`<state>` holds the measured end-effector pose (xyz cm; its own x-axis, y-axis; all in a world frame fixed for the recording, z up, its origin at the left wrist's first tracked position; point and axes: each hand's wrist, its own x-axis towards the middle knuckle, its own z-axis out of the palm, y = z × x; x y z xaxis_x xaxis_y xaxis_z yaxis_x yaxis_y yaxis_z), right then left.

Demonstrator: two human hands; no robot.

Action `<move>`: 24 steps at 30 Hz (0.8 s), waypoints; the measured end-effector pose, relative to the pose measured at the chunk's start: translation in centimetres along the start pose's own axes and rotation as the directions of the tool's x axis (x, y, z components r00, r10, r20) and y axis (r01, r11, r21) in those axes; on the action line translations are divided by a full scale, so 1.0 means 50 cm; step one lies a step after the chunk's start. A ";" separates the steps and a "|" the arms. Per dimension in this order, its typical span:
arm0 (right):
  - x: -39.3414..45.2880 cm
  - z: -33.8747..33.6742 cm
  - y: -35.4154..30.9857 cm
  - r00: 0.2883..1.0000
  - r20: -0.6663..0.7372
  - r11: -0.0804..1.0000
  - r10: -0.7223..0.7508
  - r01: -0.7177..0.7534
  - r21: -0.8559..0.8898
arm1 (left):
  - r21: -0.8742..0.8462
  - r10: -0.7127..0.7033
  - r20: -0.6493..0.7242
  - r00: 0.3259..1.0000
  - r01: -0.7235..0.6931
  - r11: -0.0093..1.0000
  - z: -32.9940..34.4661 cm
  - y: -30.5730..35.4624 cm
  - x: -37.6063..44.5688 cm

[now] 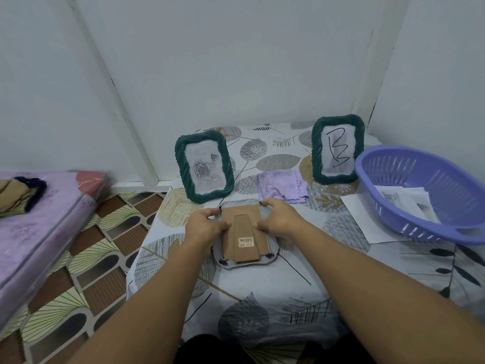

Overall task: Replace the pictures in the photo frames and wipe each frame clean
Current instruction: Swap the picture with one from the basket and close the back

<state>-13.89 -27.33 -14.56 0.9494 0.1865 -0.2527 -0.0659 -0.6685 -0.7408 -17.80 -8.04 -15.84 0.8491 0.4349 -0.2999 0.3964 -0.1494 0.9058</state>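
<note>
Leaf-print table [262,290] — face-down frame [245,232], long axis away — both hands on it.

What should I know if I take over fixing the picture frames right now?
Left hand and right hand: fingers curled on the face-down frame, brown backing up, at the table's middle.
Rose frame stands back left; the "B" frame back right, purple cloth between.
Spare pictures lie in the purple basket.
Done: the "B" frame looks swapped.
Left: open this backing, swap, wipe; likely the rose frame too.
</note>
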 end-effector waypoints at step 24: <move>0.004 0.007 0.006 1.000 -0.009 0.999 0.009 -0.009 0.054 | 0.026 0.009 0.093 0.996 -0.012 1.000 -0.003 0.013 -0.009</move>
<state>-13.80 -27.25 -15.04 0.9515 0.1738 -0.2537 -0.0905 -0.6304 -0.7710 -17.98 -8.20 -15.07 0.8815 0.3491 -0.3179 0.3952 -0.1773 0.9013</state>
